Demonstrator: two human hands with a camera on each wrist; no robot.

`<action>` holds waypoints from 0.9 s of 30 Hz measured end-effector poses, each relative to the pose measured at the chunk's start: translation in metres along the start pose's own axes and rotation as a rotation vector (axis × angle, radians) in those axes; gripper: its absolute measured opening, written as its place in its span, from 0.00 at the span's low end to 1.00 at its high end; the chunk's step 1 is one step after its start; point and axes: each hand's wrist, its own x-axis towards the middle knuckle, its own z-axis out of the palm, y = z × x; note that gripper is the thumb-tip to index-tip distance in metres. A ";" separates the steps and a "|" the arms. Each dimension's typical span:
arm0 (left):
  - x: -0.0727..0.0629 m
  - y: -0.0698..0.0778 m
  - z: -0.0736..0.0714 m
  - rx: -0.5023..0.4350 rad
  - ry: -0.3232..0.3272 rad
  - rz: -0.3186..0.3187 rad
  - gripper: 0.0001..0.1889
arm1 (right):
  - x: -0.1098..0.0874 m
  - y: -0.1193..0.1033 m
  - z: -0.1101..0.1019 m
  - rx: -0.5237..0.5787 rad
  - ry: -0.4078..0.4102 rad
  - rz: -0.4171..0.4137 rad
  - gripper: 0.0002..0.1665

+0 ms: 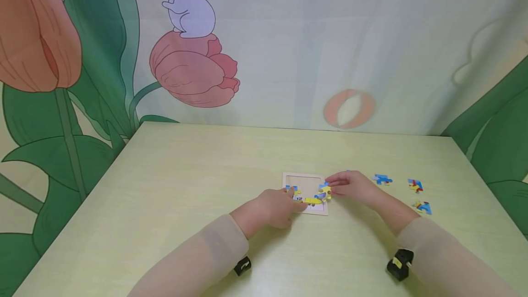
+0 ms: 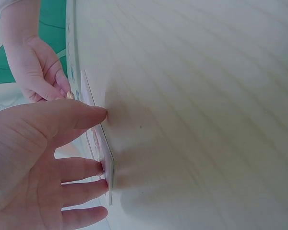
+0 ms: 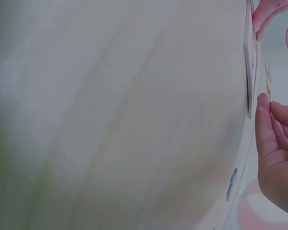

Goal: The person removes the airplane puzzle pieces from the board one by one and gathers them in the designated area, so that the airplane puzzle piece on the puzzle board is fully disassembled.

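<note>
A small jigsaw tray (image 1: 305, 175) with a pale wooden border lies on the table. Blue and yellow pieces, one with a yellow shape (image 1: 312, 201), are in its lower part, and its upper part shows bare backing. My left hand (image 1: 276, 206) rests at the tray's left side; in the left wrist view its thumb and fingers (image 2: 84, 191) stretch out along the tray's edge. Between thumb and fingertips, my right hand (image 1: 354, 189) pinches a yellow and blue jigsaw piece (image 1: 326, 190) over the tray's right side. The right wrist view shows this piece (image 3: 269, 79) edge-on, raised above the tray.
Loose jigsaw pieces lie right of the tray: a mostly blue one (image 1: 382, 179), a red, blue and yellow one (image 1: 415, 185) and another (image 1: 422, 206) nearer me. A bit of one more shows behind my right hand. A printed curtain (image 1: 280, 58) hangs behind the table.
</note>
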 end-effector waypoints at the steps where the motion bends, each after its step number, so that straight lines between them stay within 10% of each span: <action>1: 0.000 0.000 0.000 0.001 0.000 0.001 0.29 | 0.000 0.000 -0.001 -0.001 0.001 0.001 0.19; 27: -0.001 0.000 0.001 0.013 0.027 0.006 0.29 | -0.011 0.015 -0.016 -0.049 0.028 0.051 0.20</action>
